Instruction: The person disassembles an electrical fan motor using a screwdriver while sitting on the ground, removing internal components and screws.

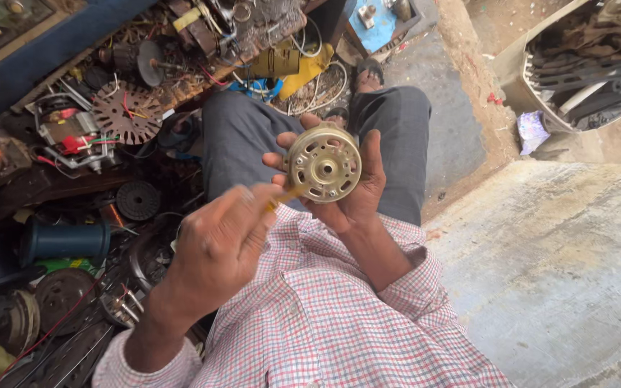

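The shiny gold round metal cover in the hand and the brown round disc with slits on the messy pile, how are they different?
The shiny pale-gold round metal cover is held up in the right hand; the dull reddish-brown slotted disc lies on the cluttered pile with wires across it. The gold cover has round holes about its hub; the brown disc has thin slits fanning out. The left hand puts a yellow-handled tool to the gold cover; nothing touches the brown disc. Both are round.
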